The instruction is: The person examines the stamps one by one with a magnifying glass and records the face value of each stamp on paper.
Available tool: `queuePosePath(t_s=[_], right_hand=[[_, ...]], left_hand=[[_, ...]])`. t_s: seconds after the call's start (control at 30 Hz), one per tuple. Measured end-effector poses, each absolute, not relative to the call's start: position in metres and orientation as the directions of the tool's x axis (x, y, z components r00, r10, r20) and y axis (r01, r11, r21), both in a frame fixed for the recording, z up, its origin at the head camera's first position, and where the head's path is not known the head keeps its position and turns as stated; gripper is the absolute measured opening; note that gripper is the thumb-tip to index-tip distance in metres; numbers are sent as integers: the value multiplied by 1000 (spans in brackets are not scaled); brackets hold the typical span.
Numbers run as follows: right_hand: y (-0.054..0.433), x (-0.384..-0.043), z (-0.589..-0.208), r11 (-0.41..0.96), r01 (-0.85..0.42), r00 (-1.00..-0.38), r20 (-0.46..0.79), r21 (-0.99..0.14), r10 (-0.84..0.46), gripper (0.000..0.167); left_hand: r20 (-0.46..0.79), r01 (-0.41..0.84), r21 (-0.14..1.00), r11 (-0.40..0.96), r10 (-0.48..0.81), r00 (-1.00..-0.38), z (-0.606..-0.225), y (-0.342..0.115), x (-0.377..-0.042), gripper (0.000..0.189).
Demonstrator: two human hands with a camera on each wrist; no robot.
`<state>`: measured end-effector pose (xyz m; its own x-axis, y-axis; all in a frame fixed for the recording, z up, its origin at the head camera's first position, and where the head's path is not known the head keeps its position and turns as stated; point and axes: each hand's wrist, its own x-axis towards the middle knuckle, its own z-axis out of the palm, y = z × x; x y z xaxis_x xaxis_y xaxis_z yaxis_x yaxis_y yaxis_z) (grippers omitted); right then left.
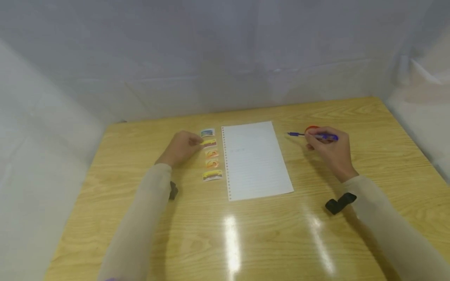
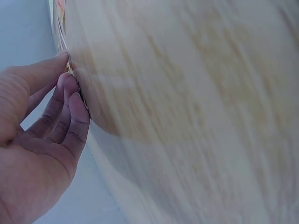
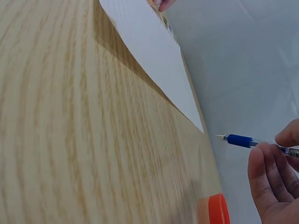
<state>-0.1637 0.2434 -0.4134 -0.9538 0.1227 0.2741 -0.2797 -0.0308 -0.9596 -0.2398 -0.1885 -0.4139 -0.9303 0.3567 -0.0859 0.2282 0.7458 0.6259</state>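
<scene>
My left hand (image 1: 181, 147) is at the left side of a column of small printed stickers. Its thumb and fingertips pinch the left edge of a yellow and brown sticker (image 1: 209, 143), second from the top. In the left wrist view, the left hand (image 2: 46, 116) has its fingertips down at the table surface, and the sticker is mostly hidden. Right of the column lies a white lined sheet (image 1: 256, 164) with punched holes. My right hand (image 1: 332, 146) holds a blue pen (image 1: 295, 134) above the table, its tip pointing left; the pen (image 3: 240, 140) also shows in the right wrist view.
Above the yellow sticker lies a blue one (image 1: 208, 132). Below are two orange stickers (image 1: 212, 153) and another yellow one (image 1: 212, 175). A red round object (image 1: 311, 128) stands on the wooden table (image 1: 197, 234), partly behind my right hand. Pale sheeting (image 1: 225, 58) hangs behind.
</scene>
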Motion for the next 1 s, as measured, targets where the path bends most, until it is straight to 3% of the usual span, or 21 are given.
queuePosePath(t_s=[0.27,0.47,0.77,1.0], right_hand=[[244,-159,-416,-24,-226,-965,220,-974,143,25],[245,-156,-424,89,-198,-965,210,-976,156,22],[244,-153,-431,-23,-223,-964,217,-975,152,20],[248,-154,-438,128,-223,-956,243,-966,162,22]], left_hand=[[-82,232,629,742,361,-929,-414,-187,-240,26],[-79,234,632,739,362,-929,-414,-187,-240,25],[-90,228,625,746,360,-929,-414,-188,-240,26],[-97,222,630,744,358,-929,-413,-187,-241,25]])
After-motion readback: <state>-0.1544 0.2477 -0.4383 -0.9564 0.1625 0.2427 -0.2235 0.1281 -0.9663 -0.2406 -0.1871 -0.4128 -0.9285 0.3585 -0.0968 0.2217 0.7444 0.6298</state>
